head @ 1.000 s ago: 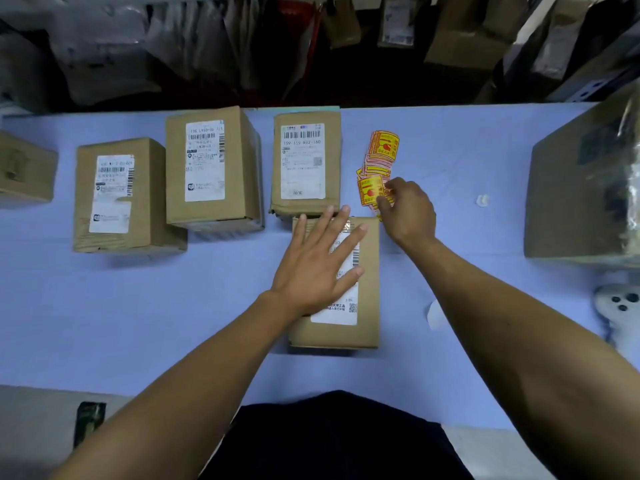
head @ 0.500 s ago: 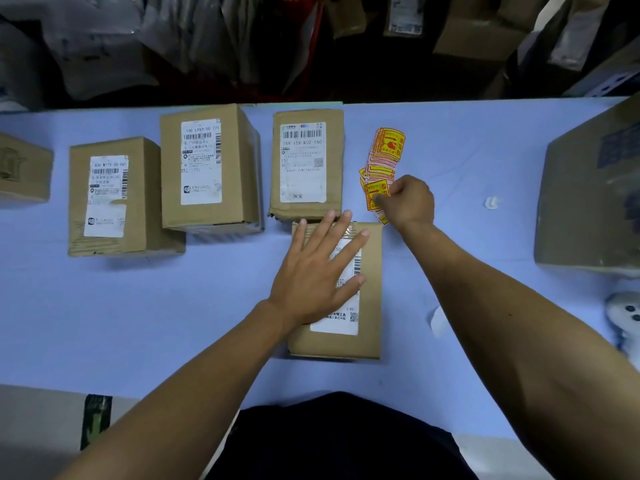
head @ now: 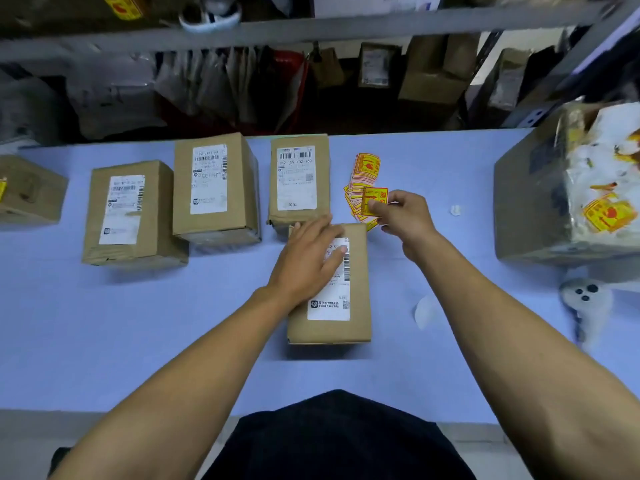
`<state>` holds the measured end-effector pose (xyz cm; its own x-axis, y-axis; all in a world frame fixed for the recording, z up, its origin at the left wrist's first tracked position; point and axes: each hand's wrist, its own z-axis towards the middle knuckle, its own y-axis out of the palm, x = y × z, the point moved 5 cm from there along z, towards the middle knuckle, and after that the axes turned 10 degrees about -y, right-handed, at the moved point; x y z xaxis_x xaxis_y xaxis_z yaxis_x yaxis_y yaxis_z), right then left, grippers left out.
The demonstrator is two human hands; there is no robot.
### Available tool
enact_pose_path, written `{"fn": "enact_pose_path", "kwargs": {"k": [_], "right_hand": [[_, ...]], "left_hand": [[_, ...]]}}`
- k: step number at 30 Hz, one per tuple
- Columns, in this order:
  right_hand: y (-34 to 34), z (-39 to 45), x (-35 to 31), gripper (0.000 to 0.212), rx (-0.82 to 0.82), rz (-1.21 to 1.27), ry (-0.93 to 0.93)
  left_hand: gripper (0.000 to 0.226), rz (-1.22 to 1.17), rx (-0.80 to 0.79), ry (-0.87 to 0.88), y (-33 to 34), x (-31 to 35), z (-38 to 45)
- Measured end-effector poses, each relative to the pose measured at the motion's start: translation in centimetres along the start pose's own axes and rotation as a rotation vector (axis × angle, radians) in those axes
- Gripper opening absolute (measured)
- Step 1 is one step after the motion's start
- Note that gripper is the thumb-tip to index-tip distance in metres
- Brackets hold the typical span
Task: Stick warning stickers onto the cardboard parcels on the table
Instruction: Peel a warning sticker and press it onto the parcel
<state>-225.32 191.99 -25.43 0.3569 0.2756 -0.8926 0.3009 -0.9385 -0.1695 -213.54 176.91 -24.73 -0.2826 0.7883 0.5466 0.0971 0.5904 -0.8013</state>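
Stickers, yellow and red warning ones, lie in a loose pile [head: 362, 188] on the light blue table [head: 138, 323], just right of the far brown cardboard parcel [head: 299, 178]. The right hand [head: 401, 216] reaches out over the pile and pinches one square yellow and red sticker [head: 374, 199] between thumb and fingers. The left hand [head: 308, 258] lies flat, fingers straight, pressing on the near brown cardboard parcel with a white label [head: 329, 306]. Both arms stretch forward.

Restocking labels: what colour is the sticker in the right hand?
Sticker: yellow with red print and border, clearest in the head view.
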Motion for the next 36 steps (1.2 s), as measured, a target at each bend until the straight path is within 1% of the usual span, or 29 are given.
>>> {"fn": "enact_pose_path", "kwargs": {"k": [3,5,7,9,11,13,16,20,24,25,28,30,33,36], "right_hand": [[0.1,-2.7,-3.0,0.009,-0.031,0.126,-0.058],[0.5,-4.7,-4.2,0.007,-0.097,0.164,-0.068],[1.1,-6.7,-4.7,0.009,-0.18,0.184,-0.075],[1.8,-8.6,-4.9,0.008,-0.247,0.194,-0.096],[2.4,-10.2,-4.7,0.003,-0.285,0.198,-0.106],[2.9,-11.4,-4.4,0.012,-0.295,0.191,-0.113],[3.4,-13.0,-4.2,0.003,-0.302,0.17,-0.114],[3.3,-14.5,-4.0,0.01,-0.274,0.165,-0.1],[3.6,-16.1,-4.2,0.01,-0.221,0.141,-0.189],[3.8,-16.5,-4.3,0.009,-0.207,0.122,-0.213],[4.6,-17.6,-4.3,0.01,-0.218,0.081,-0.246],[4.8,-18.1,-4.4,0.01,-0.223,0.112,-0.23],[4.5,-18.3,-5.0,0.01,-0.203,0.169,-0.212],[4.4,-18.6,-5.6,0.01,-0.245,0.156,-0.221]], "left_hand": [[0.028,-0.264,0.126,-0.128,-2.5,0.5,0.2],[0.022,-0.454,0.139,-0.268,-3.8,1.0,0.0],[0.023,-0.796,0.054,-0.398,-4.5,1.6,-0.5],[0.022,-1.091,-0.095,-0.441,-4.8,2.6,-1.7],[0.014,-1.195,-0.195,-0.412,-5.0,3.4,-3.1],[0.013,-1.232,-0.221,-0.398,-5.0,3.3,-4.3],[0.012,-1.233,-0.205,-0.409,-5.0,2.6,-5.6],[0.011,-1.235,-0.195,-0.4,-5.7,1.7,-6.9],[0.005,-1.275,-0.225,-0.365,-6.3,1.5,-8.1],[0.007,-1.295,-0.238,-0.355,-6.3,1.5,-8.4],[0.009,-1.294,-0.255,-0.317,-6.4,1.7,-9.3],[0.009,-1.277,-0.261,-0.299,-6.6,1.6,-9.7],[0.01,-1.236,-0.328,-0.27,-7.2,1.5,-10.3],[0.01,-1.165,-0.418,-0.228,-7.6,1.6,-10.9]]}}
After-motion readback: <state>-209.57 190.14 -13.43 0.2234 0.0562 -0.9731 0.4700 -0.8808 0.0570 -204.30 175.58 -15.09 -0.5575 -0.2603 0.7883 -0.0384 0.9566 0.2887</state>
